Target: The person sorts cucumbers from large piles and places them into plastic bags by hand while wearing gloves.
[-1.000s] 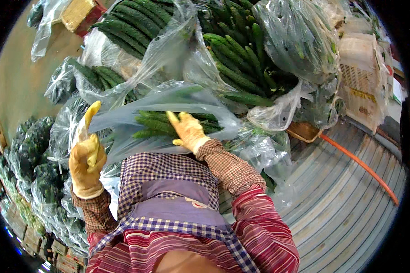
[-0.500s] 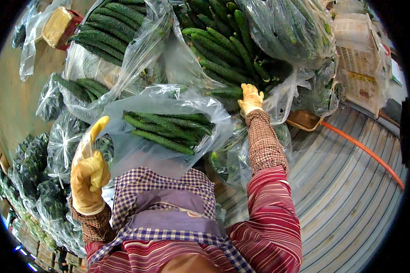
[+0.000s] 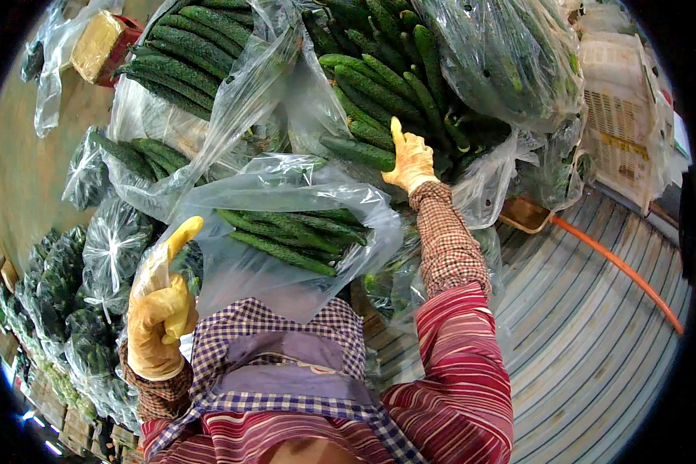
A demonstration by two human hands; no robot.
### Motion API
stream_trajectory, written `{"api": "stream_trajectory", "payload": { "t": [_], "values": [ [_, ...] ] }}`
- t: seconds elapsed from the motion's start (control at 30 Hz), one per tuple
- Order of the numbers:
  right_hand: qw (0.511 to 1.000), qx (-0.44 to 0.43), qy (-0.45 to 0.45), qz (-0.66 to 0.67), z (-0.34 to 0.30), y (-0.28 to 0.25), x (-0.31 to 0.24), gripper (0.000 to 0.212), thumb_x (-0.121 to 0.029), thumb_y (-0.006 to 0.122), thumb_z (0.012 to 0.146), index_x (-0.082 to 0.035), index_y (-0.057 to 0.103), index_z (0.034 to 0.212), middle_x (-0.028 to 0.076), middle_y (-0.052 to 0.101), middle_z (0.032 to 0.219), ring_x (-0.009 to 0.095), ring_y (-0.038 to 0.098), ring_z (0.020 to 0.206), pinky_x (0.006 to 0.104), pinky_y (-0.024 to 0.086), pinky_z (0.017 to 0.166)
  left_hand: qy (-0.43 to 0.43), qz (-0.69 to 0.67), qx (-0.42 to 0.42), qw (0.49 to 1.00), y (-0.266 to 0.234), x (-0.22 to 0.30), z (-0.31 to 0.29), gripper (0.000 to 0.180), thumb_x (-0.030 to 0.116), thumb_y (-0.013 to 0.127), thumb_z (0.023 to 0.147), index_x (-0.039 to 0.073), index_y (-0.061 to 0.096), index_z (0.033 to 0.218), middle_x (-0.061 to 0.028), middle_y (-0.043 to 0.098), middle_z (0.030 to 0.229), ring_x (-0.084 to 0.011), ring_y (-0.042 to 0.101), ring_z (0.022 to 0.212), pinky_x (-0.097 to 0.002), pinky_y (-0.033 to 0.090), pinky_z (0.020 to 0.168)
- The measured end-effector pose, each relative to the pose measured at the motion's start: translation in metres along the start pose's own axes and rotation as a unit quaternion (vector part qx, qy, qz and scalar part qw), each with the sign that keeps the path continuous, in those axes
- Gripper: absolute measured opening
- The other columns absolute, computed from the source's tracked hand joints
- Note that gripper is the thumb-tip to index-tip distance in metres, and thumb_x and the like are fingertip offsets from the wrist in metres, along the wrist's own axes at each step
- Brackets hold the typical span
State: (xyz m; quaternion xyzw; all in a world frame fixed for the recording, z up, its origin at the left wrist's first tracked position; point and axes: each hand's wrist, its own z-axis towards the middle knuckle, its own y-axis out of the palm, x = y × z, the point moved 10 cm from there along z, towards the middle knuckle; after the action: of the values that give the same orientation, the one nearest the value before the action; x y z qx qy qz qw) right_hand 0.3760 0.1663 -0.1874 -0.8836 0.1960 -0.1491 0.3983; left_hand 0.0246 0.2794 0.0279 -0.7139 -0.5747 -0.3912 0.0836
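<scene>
My left hand [image 3: 161,317], in a yellow rubber glove, is at the left with its index finger stretched up and its other fingers curled in. Clear plastic of an open bag [image 3: 240,278] lies against it, and the fingers close on that edge. Several green cucumbers [image 3: 286,243] lie inside this bag, in front of my apron. Farther out, my gloved right hand [image 3: 412,161] is at the near edge of a cucumber pile [image 3: 379,89]. One cucumber [image 3: 356,152] has its right end between the thumb and the raised index finger; the other fingers are partly hidden.
At the upper left, a plastic-lined container holds rows of cucumbers [image 3: 185,50]. A filled clear bag [image 3: 510,62] leans at the upper right beside a pale crate [image 3: 615,116]. An orange hose [image 3: 619,267] crosses the slatted floor [image 3: 580,332]. Filled bags [image 3: 108,247] stand at the left.
My right hand has shifted a little left, and its index finger now points up. The cucumber at it has moved left and tilted. My left hand keeps its pose; the whole view has shifted slightly.
</scene>
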Motion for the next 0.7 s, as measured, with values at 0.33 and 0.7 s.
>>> {"api": "stream_trajectory", "payload": {
  "t": [0.33, 0.7],
  "values": [
    [0.809, 0.144, -0.084, 0.563, -0.034, -0.081, 0.073, 0.089, -0.025, 0.078, 0.062, 0.005, 0.035, 0.133, 0.016, 0.053, 0.121, 0.031, 0.051, 0.114, 0.0409, 0.041, 0.099, 0.046, -0.038, -0.032, 0.998, 0.005, 0.007, -0.008, 0.069, 0.020, 0.053, 0.079, -0.016, 0.029, 0.133, 0.0085, 0.034, 0.043, -0.0009, 0.027, 0.033, -0.0167, 0.020, 0.034],
    [0.473, -0.043, -0.300, 0.827, -0.138, -0.167, -0.093, 0.103, -0.044, 0.075, 0.062, 0.006, 0.028, 0.139, 0.011, 0.057, 0.112, 0.023, 0.056, 0.104, 0.0369, 0.045, 0.094, 0.036, -0.139, -0.027, 0.989, -0.005, 0.007, -0.008, 0.069, 0.012, 0.053, 0.081, -0.009, 0.022, 0.139, 0.0059, 0.035, 0.047, -0.0018, 0.027, 0.034, -0.0164, 0.022, 0.031]
  ]
}}
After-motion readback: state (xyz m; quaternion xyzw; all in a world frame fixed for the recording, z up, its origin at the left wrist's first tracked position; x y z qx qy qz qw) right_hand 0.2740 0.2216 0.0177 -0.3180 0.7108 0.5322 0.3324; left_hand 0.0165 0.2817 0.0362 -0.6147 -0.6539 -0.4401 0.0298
